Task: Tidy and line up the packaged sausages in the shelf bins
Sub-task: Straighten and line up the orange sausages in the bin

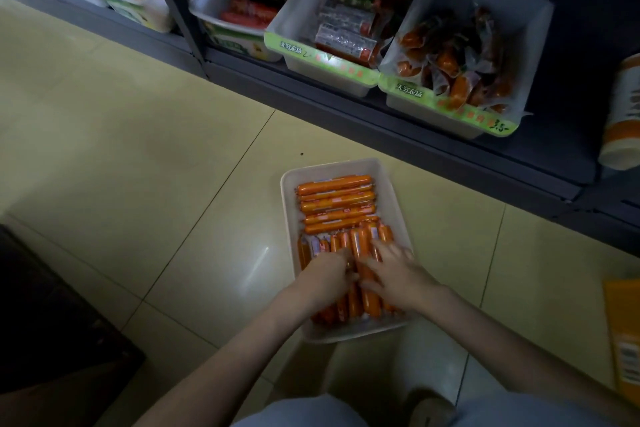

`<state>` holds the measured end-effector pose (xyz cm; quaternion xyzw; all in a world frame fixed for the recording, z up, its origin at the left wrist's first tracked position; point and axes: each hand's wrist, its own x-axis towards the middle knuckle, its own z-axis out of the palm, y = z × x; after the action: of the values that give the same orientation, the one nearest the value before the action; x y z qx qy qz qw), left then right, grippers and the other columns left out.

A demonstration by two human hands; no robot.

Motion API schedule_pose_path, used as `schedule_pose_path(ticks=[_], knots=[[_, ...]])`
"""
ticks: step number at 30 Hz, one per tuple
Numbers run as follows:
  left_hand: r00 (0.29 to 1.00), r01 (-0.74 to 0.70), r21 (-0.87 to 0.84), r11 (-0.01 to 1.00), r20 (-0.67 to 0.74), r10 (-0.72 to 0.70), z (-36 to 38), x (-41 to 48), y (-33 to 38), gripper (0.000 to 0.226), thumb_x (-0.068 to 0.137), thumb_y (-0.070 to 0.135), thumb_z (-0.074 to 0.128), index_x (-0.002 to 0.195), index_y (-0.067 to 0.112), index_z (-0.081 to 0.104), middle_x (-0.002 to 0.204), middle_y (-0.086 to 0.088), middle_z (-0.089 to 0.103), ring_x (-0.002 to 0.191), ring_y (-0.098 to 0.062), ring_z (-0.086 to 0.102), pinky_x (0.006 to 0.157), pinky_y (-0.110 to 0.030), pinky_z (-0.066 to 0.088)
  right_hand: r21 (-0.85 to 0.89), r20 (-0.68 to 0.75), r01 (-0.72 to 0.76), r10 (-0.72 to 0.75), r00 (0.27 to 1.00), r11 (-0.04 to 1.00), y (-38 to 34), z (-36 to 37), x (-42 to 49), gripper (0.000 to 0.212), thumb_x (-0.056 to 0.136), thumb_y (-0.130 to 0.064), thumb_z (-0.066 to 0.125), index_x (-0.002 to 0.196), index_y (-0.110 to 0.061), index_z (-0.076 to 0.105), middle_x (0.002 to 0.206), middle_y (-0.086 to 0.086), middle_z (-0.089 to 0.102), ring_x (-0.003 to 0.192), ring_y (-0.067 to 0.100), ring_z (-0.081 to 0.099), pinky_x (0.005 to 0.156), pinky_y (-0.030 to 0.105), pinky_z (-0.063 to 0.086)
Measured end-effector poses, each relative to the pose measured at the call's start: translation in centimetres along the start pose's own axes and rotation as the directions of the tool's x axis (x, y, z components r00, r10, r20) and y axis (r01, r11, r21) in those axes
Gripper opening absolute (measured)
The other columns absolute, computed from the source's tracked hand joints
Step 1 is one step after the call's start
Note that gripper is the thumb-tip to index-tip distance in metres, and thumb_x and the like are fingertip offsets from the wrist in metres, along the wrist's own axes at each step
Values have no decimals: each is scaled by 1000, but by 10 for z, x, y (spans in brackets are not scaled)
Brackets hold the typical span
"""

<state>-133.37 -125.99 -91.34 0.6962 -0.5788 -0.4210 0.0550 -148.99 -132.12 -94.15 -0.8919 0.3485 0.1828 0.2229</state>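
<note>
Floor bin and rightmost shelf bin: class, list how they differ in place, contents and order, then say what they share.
The floor bin sits on the tiles; the rightmost shelf bin sits on the shelf. The floor bin holds orange stick sausages, mostly lined up in rows; the shelf bin holds clear-pouched sausages in a jumble. The shelf bin carries a green label strip; the floor bin shows none. Both are white plastic bins.

Both hands meet over the near end of a white bin (393, 198) on the tiled floor (156, 166), the left hand (325, 276) curling its fingers into the lengthwise orange sausages (372, 302), the right hand (398, 276) spread flat on them, a crosswise row (336, 199) just beyond the fingertips.
</note>
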Motion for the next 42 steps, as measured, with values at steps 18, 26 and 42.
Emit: schedule_pose_path(ticks=[18, 26, 42], knots=[[980, 146, 660, 737, -196, -18, -48, 122, -43, 48, 93, 18, 50, 135, 6, 32, 130, -13, 43, 120, -27, 44, 102, -34, 37, -80, -222, 76, -92, 971, 994, 16, 26, 26, 51, 73, -33, 77, 120, -24, 61, 110, 0, 59, 98, 19, 58, 81, 36, 52], [987, 157, 513, 844, -102, -122, -40, 105, -37, 67, 86, 15, 63, 140, 3, 26, 137, -16, 39, 125, -30, 42, 100, -37, 40, 228, -183, 6, 37, 982, 974, 19, 10, 41, 46, 99, -23, 43, 144, -21, 37, 139, 2, 36, 129, 21, 30, 109, 34, 27], [934, -170, 197, 966, -281, 221, -61, 20, 17, 37, 98, 22, 45, 133, 15, 37, 134, -6, 46, 106, -25, 59, 76, -30, 47, 847, -530, 452, 374, 761, 282, -13, -115, -3, 20, 90, -21, 52, 99, -11, 67, 94, 0, 70, 93, 14, 65, 81, 25, 53]])
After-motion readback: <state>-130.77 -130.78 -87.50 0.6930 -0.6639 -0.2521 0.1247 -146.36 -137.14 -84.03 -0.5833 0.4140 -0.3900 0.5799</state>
